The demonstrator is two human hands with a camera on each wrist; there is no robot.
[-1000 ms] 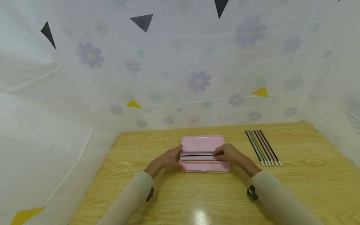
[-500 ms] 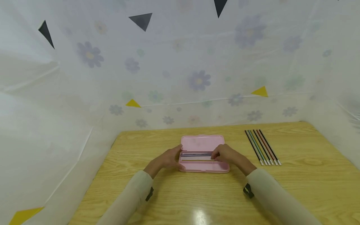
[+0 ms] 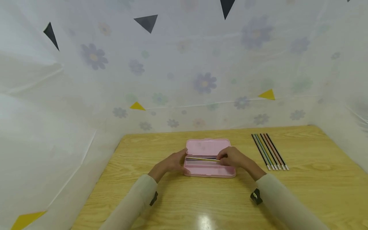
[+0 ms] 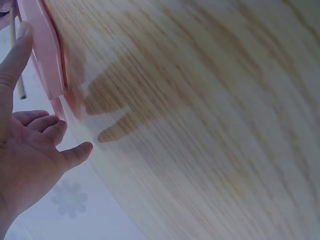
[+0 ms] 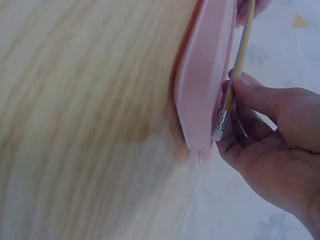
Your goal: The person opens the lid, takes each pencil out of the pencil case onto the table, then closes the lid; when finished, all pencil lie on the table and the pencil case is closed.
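Over the open pink pencil case [image 3: 208, 159] the right hand [image 3: 234, 158] pinches a yellow pencil [image 3: 201, 158] near its eraser end. The left hand [image 3: 172, 163], fingers straight, steadies the case's left end. The pencil looks light, stiff and slick; a mid-shaft grip would suit it better.

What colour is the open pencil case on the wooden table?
The plastic pencil case is pale pink; the head view shows it best.
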